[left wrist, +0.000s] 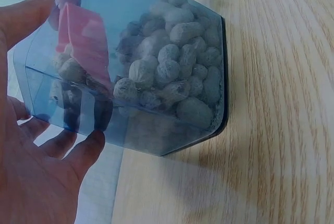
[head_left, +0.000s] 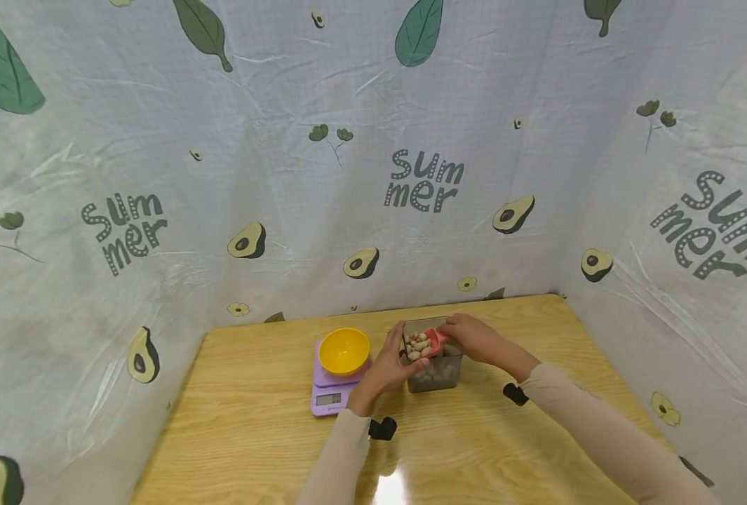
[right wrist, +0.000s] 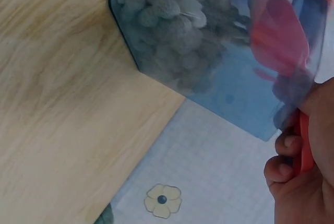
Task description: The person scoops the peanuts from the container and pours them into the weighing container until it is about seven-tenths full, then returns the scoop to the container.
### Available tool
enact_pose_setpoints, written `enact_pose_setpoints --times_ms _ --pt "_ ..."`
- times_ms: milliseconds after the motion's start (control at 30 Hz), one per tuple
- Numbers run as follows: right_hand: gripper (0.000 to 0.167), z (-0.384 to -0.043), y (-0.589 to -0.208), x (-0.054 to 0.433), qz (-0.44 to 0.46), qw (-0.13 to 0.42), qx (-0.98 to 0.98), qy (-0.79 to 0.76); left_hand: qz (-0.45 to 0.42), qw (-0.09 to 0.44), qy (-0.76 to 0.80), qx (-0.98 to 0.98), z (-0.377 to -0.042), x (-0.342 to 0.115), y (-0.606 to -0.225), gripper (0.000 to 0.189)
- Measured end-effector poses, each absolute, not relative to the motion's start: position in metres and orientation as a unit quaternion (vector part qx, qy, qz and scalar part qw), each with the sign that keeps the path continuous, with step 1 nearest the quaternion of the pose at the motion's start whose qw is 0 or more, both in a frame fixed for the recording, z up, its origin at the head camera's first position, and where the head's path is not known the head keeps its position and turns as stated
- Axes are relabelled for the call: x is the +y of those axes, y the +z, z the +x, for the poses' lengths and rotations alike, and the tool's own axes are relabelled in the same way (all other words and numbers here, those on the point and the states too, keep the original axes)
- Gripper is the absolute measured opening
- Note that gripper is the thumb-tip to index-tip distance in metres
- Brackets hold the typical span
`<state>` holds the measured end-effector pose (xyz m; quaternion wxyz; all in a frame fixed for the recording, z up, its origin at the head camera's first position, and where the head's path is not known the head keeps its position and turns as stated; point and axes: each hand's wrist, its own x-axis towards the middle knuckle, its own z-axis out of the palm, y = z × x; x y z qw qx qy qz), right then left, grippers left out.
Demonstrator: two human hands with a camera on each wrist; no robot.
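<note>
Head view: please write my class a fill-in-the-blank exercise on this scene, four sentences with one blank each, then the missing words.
1. The round yellow bowl stands on a flat purple digital ____.
2. The translucent grey plastic box contains unshelled ____.
3. The right hand grips a red plastic ____.
4. In the head view, the bowl is to the ____ of the box.

Missing words: scale; peanuts; scoop; left.

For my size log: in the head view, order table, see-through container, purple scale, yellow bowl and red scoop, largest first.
1. Table
2. See-through container and purple scale: too alike to rank
3. Yellow bowl
4. Red scoop, partly covered
</note>
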<state>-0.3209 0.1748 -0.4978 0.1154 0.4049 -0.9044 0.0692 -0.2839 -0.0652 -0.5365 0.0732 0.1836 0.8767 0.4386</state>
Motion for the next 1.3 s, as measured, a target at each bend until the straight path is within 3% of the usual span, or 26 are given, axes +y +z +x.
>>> enact_pose_setpoints --times_ms 900,1300 --pt "0.026 -0.313 -0.514 0.185 0.311 0.139 -0.921 0.188 0.189 0.077 0.442 0.874 -0.285 -0.066 -0.539 0.108" --pt "0.024 -0.31 -0.506 0.196 0.318 0.161 -0.913 0.2 0.174 0.085 0.447 0.873 -0.286 -0.065 -0.537 0.107"
